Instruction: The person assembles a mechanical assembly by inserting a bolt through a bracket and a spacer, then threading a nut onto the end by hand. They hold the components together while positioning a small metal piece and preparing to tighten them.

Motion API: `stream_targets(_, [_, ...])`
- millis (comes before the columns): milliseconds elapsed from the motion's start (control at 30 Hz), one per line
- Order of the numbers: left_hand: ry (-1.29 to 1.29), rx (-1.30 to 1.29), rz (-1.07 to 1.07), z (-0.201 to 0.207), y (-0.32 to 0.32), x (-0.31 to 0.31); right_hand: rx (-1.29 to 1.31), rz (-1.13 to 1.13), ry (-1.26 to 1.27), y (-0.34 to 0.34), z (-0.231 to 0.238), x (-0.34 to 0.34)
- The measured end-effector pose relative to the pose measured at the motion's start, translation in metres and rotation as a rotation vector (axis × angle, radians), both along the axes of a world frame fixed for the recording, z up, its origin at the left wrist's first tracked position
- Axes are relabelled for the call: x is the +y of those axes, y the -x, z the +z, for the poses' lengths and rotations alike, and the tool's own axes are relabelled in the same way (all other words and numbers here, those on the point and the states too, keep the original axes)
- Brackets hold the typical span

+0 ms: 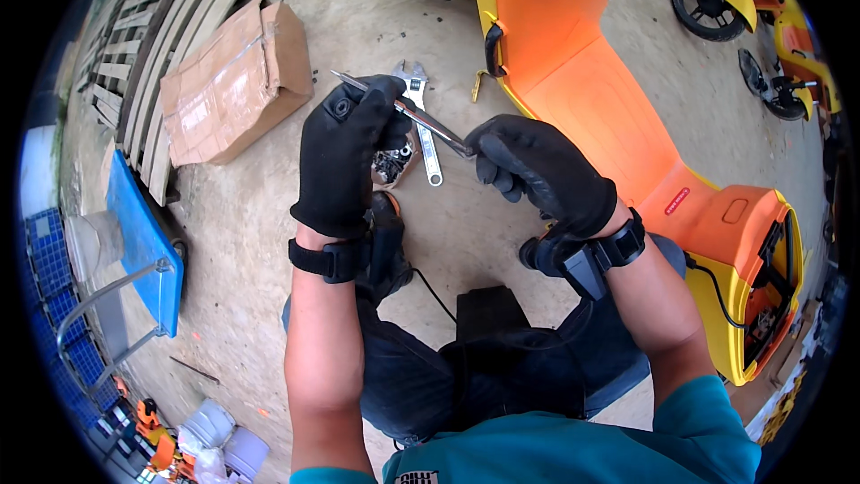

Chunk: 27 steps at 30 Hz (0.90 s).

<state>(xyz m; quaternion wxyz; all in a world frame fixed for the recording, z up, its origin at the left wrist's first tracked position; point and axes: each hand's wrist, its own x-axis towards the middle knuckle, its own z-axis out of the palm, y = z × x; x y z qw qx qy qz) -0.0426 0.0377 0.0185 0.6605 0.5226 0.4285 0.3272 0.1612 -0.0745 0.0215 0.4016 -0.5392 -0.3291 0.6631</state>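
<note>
My left hand (345, 139), in a black glove, is closed around a slim silver rod-like metal tool (430, 123). Its pointed end sticks out to the left and its other end slants toward my right hand. A small round black piece with a hole (340, 108) shows by the left thumb; whether it belongs to the tool I cannot tell. My right hand (542, 166), also black-gloved, has its fingers curled, the thumb and forefinger pinching at the tool's right end. Below the tool lies an adjustable wrench (430, 157), next to a small container of dark fasteners (391, 166) partly hidden by my left hand.
An orange and yellow vehicle body (618, 116) stands close on my right. A taped cardboard box (237, 81) and wooden pallets (148, 27) are at the far left. Nearer stands a blue platform cart (143, 242). Other vehicles' wheels (708, 2) show at far right.
</note>
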Motion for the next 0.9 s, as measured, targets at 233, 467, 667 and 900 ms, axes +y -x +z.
stream_targets(233, [-0.173,-0.098,0.221,0.003,0.040,0.012,-0.175,-0.032,0.099,0.002,-0.072,0.010])
stream_targets(467, [-0.199,-0.064,0.294,0.011,0.070,0.019,-0.849,0.237,-0.217,0.080,-0.222,0.089])
stream_targets(667, [-0.690,0.532,0.272,0.006,0.090,0.024,-1.006,0.390,-0.249,0.167,-0.356,0.143])
stream_targets(900, [0.151,0.149,0.577,0.005,0.074,0.030,-1.151,0.421,-0.102,0.208,-0.452,0.169])
